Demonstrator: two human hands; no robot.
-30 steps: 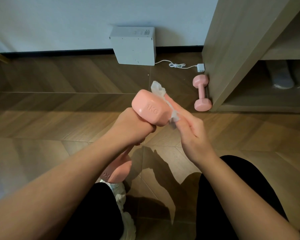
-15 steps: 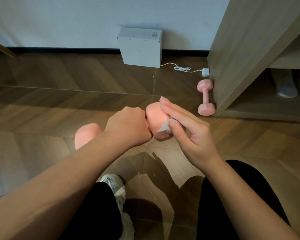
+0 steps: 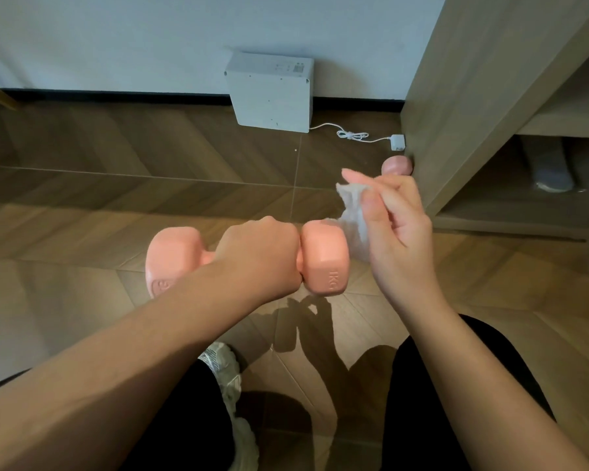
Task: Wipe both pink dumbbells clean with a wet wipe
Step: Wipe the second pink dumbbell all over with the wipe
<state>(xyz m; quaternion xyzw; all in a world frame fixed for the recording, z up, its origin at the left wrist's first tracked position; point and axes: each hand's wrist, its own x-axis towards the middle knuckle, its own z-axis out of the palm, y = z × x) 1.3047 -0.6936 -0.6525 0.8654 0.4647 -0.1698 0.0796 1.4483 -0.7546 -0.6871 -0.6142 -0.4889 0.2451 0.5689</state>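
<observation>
Knuckles up, our left hand (image 3: 262, 258) clenches the pink dumbbell (image 3: 324, 263) by its handle, level; our right hand (image 3: 400, 232) pinches a crumpled wet wipe (image 3: 354, 214) against its right end.

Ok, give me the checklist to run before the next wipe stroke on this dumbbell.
1. Grip: left hand grips the held dumbbell by its handle: ok.
2. Tool: right hand pinches the wet wipe: ok.
3. Contact: wipe lies against the 1KG head: ok.
4. Wipe moist enough: cannot tell.
5. Second dumbbell on the floor beside the cabinet, partly hidden: ok.
</observation>
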